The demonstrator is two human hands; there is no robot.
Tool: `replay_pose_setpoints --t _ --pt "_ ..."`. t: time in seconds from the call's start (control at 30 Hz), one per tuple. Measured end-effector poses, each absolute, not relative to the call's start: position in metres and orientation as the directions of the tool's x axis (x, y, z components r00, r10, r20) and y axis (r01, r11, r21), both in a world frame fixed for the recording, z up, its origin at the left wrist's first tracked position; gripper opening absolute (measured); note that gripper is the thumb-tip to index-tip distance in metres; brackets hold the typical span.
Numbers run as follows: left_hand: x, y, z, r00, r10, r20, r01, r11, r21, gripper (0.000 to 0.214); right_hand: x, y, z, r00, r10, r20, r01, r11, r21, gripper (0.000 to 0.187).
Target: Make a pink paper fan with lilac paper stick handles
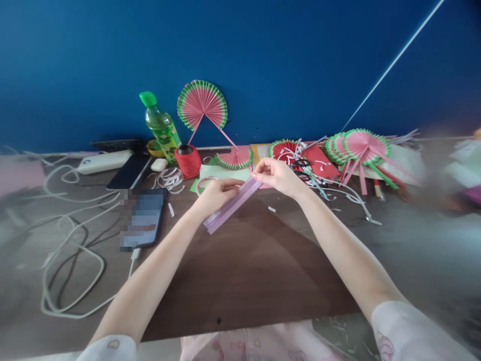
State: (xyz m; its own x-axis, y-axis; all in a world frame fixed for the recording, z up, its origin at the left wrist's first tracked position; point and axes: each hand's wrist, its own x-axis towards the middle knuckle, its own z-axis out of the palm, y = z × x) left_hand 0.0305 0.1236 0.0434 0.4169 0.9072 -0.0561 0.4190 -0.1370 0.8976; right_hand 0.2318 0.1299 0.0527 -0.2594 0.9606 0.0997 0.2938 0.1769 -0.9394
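A folded strip of purple paper (235,205) is held slantwise above the brown desk, its lower end toward the left. My left hand (218,199) grips it along its lower half, with the fingers closed over the upper edge. At the upper right end, my right hand (275,175) pinches the strip between thumb and fingertips. Just behind the hands lie light green paper sheets (225,173) and a half-round pink and green paper fan (235,158). Part of a roll of tape (205,183) shows beside my left hand.
A green bottle (161,125) and a red thread spool (188,161) stand at the back left. A phone (145,220) with a looped white cable (101,271) lies left. Paper fans (366,145), scissors (300,170) and paper scraps lie right. One round fan (203,104) leans against the blue wall.
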Motion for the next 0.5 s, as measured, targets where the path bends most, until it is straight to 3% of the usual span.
replay_pose_setpoints --t 0.5 --pt "0.0313 0.122 0.0478 0.416 0.908 -0.047 0.461 -0.166 0.872 0.033 0.2289 0.129 0.0506 -0.227 0.968 0.104 0.289 0.169 -0.942 0.024"
